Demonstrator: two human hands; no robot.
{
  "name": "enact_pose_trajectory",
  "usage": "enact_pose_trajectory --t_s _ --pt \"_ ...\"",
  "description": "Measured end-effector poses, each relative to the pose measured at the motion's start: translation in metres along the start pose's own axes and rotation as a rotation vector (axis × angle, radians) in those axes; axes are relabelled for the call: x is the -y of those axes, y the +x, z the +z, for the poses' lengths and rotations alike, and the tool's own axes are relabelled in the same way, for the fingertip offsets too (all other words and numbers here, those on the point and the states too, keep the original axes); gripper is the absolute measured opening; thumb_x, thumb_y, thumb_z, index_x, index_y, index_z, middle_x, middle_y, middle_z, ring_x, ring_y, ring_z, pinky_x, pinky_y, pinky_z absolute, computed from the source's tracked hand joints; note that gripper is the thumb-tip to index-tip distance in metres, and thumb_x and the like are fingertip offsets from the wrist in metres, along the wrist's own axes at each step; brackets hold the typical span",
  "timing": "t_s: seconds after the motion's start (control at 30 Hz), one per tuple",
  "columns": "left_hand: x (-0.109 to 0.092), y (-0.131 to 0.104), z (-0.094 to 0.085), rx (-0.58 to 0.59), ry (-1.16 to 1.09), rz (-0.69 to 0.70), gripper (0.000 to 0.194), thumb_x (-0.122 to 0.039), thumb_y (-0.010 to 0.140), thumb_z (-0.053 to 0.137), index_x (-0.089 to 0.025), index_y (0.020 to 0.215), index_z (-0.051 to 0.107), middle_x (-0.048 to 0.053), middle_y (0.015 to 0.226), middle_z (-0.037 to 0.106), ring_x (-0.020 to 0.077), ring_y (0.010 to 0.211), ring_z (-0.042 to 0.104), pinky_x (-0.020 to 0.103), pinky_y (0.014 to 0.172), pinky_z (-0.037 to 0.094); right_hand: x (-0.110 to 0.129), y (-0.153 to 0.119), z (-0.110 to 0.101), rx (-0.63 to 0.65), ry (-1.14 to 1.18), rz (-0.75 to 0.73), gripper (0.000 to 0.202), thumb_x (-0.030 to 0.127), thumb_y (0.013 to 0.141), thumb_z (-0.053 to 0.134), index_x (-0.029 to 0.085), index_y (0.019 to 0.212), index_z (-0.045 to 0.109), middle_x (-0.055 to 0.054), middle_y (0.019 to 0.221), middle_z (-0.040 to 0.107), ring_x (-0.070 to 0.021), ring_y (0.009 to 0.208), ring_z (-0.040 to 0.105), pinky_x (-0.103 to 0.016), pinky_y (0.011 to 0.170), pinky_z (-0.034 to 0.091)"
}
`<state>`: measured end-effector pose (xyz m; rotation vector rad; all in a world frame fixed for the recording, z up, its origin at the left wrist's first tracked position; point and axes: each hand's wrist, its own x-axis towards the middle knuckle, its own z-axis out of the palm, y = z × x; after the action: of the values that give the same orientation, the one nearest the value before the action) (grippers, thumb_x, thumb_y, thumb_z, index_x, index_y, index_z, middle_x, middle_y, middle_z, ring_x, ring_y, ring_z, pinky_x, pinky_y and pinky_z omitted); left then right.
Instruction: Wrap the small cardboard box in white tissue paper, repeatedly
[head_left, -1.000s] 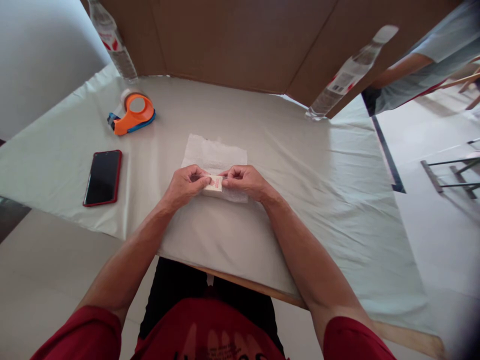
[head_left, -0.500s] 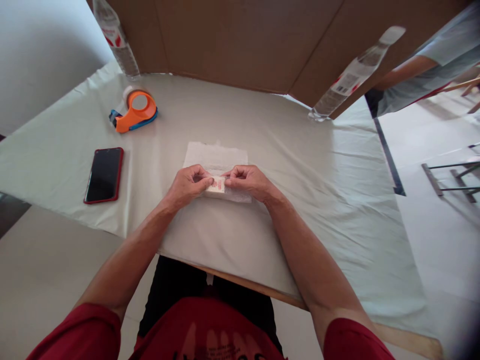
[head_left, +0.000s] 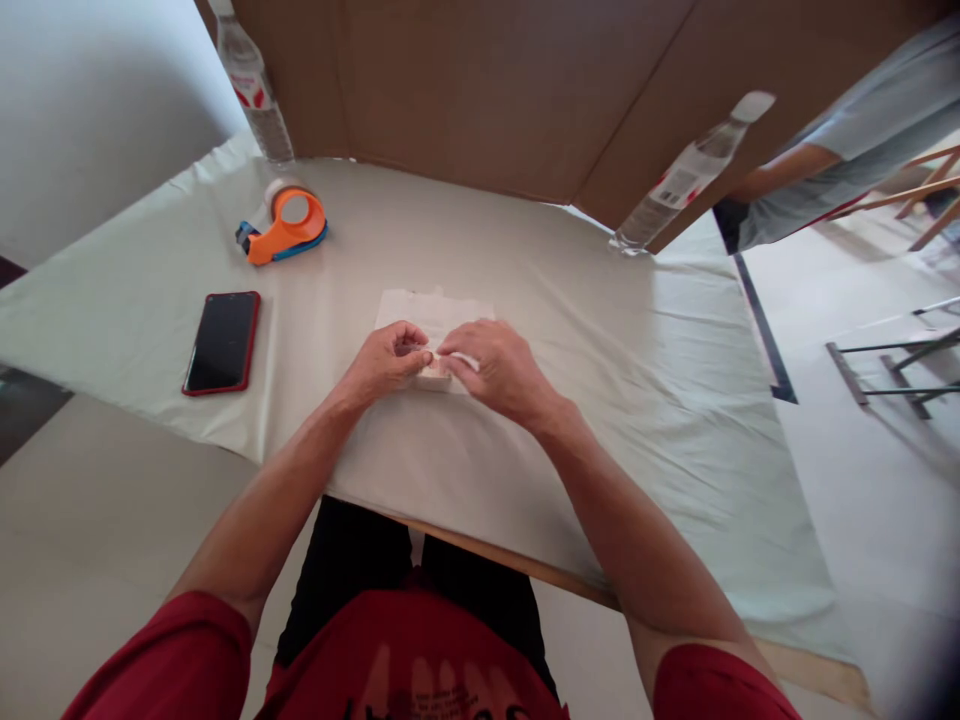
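Note:
A small pale box (head_left: 435, 382) with red print lies near the front of the cloth-covered table, on a whitish, partly see-through wrapping sheet (head_left: 401, 306). My left hand (head_left: 386, 362) is closed at the box's left end, its thumb on top and its fingers curled behind. Over the right end arches my right hand (head_left: 501, 368), with thumb and fingertips brought together at the box. A bit of the white sheet shows between them. Both hands hide much of the box and the sheet's middle.
To the left lie a phone (head_left: 222, 343) in a red case and an orange tape dispenser (head_left: 289, 232). Water bottles stand at the back left (head_left: 259, 100) and right (head_left: 682, 185) against a cardboard panel (head_left: 480, 95). Another person's arm (head_left: 787, 170) is beyond the panel.
My right hand has risen and turned over the box, its fingers now arched and covering more of the sheet's right side. My left hand keeps its hold. The camera view has shifted slightly.

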<state>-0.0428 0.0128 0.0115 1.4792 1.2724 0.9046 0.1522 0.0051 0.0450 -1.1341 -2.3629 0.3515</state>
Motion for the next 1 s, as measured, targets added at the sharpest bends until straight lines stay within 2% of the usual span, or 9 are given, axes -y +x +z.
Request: enact_pose_trajectory --t_s 0.1,0.23,0.33,0.47,0.57,0.67,0.8,0.93,1.0 --pt "-0.002 0.0 -0.005 0.028 0.014 -0.018 0.031 -0.04 0.07 0.067 -0.016 0.089 0.063 0.0 0.078 0.064 0.0137 0.072 0.056 0.026 0.068 0.044 0.011 -0.001 0.01 0.175 -0.157 -0.025 0.021 0.015 0.096 0.052 0.016 0.094 0.074 -0.011 0.103 0.076 -0.0237 0.096 0.063 -0.037 0.084 0.038" --pt "-0.004 -0.006 -0.023 0.067 0.074 0.006 0.042 -0.039 0.07 0.069 -0.015 0.103 0.068 0.003 0.09 0.068 0.0161 0.083 0.061 0.028 0.076 0.047 0.016 -0.002 0.012 0.225 -0.259 -0.02 0.024 0.014 0.098 0.05 0.016 0.103 0.073 -0.01 0.107 0.075 -0.0233 0.096 0.061 -0.036 0.083 0.035" --pt "-0.004 -0.013 -0.037 0.025 0.159 -0.033 0.044 -0.035 0.072 0.065 -0.014 0.11 0.068 -0.002 0.074 0.059 0.0133 0.067 0.053 0.026 0.063 0.041 0.019 0.0 0.008 0.257 -0.322 -0.033 0.023 0.02 0.099 0.053 0.019 0.113 0.071 -0.011 0.111 0.072 -0.0239 0.096 0.058 -0.036 0.081 0.032" --pt "-0.001 -0.015 -0.041 -0.057 0.312 -0.119 0.033 -0.025 0.073 0.057 -0.013 0.101 0.069 -0.006 0.059 0.046 0.0118 0.055 0.041 0.025 0.055 0.032 0.025 0.003 0.009 0.298 -0.397 -0.034 0.025 0.026 0.101 0.053 0.022 0.117 0.071 -0.013 0.116 0.068 -0.0246 0.097 0.053 -0.035 0.078 0.028" --pt "0.0 -0.014 -0.039 -0.087 0.461 -0.137 0.029 -0.021 0.073 0.057 -0.014 0.099 0.069 -0.002 0.067 0.055 0.0141 0.062 0.049 0.027 0.061 0.038 0.028 0.005 0.012 0.319 -0.46 -0.034 0.026 0.026 0.102 0.05 0.023 0.115 0.072 -0.014 0.115 0.066 -0.0249 0.097 0.05 -0.035 0.077 0.026" --pt "-0.004 -0.017 -0.04 -0.166 0.579 -0.165 0.029 -0.023 0.076 0.064 -0.013 0.103 0.067 0.004 0.085 0.065 0.0177 0.076 0.057 0.029 0.07 0.043 0.029 0.006 0.014 0.332 -0.497 -0.038 0.029 0.026 0.104 0.045 0.023 0.115 0.072 -0.014 0.113 0.064 -0.025 0.096 0.048 -0.036 0.076 0.024" --pt "-0.01 -0.025 -0.045 -0.157 0.388 -0.387 0.035 -0.027 0.082 0.066 -0.014 0.113 0.06 0.005 0.087 0.066 0.018 0.072 0.062 0.027 0.059 0.043 0.029 0.008 0.015 0.346 -0.507 -0.049 0.031 0.026 0.104 0.043 0.024 0.114 0.072 -0.014 0.114 0.063 -0.0254 0.097 0.047 -0.036 0.077 0.023" --pt "-0.013 -0.027 -0.047 -0.119 0.243 -0.507 0.014 -0.027 0.083 0.068 -0.018 0.087 0.059 0.0 0.065 0.059 0.0154 0.056 0.06 0.025 0.047 0.036 0.031 0.011 0.013 0.37 -0.51 -0.051 0.031 0.027 0.103 0.044 0.023 0.115 0.072 -0.015 0.116 0.063 -0.0263 0.099 0.048 -0.036 0.079 0.023" --pt "-0.013 -0.024 -0.045 -0.115 0.234 -0.521 0.018 -0.026 0.082 0.07 -0.019 0.073 0.056 -0.002 0.055 0.054 0.0134 0.049 0.054 0.025 0.045 0.033 0.033 0.013 0.011 0.387 -0.516 -0.059 0.031 0.029 0.103 0.044 0.022 0.115 0.072 -0.016 0.117 0.063 -0.0272 0.102 0.049 -0.037 0.08 0.024"
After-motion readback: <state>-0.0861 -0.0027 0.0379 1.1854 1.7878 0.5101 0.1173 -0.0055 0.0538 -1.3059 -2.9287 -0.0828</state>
